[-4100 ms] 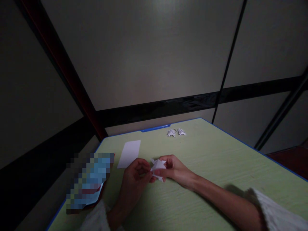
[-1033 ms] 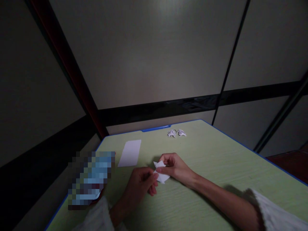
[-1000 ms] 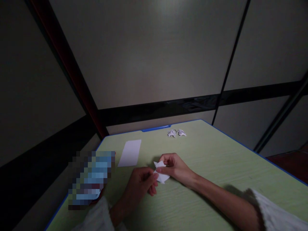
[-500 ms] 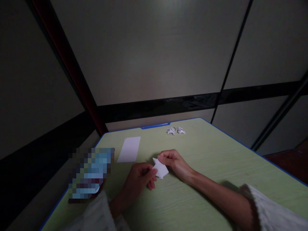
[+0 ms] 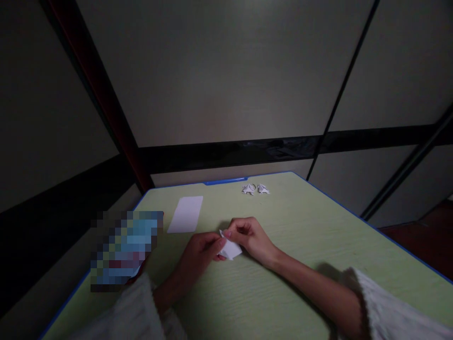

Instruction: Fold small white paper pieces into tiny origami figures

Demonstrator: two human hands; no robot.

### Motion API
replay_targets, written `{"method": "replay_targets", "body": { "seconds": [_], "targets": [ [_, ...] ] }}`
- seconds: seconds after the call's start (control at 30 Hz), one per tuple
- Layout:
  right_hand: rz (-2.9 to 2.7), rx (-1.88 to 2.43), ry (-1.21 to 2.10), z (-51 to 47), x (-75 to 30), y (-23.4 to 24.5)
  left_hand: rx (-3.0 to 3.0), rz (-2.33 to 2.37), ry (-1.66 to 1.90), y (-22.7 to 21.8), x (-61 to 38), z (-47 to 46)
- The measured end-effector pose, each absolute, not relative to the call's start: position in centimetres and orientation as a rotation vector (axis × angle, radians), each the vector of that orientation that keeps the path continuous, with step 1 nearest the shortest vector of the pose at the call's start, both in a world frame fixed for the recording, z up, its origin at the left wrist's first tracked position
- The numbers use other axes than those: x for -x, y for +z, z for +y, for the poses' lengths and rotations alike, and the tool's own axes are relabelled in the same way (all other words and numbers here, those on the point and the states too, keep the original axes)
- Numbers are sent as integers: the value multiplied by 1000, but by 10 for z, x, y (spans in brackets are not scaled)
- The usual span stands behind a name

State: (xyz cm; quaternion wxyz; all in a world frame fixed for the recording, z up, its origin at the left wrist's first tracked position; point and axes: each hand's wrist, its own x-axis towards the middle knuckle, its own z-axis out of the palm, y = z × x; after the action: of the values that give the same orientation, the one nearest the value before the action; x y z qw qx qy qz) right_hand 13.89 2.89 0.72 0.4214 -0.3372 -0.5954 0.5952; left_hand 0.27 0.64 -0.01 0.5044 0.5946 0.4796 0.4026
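A small piece of folded white paper is held between my two hands, just above the table. My left hand pinches its left side, with the thumb on top and fingers curled beneath. At the upper edge, my right hand grips it between thumb and bent fingers, close to a pointed corner. The fingertips hide part of the folds. Beyond my hands, two small folded paper figures stand side by side near the table's far edge.
A flat white sheet of paper lies left of centre on the pale green table, which has a blue rim. At the left edge lies a blurred-out, bluish flat object. Behind the table rise grey panels with a dark band.
My hands have come closer together on the folded paper, and the left thumb now sits nearer the right one. The whole view has shifted slightly.
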Motion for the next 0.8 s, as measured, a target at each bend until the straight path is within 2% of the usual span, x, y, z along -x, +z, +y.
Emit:
{"method": "replay_targets", "body": {
  "seconds": [0.2,0.8],
  "targets": [
    [-1565,879,1388,27,-135,7,-1448,1212,996,6,-2,2],
    [-1422,793,1547,33,-138,3,-1537,1229,1008,14,-6,-1]
  ]
}}
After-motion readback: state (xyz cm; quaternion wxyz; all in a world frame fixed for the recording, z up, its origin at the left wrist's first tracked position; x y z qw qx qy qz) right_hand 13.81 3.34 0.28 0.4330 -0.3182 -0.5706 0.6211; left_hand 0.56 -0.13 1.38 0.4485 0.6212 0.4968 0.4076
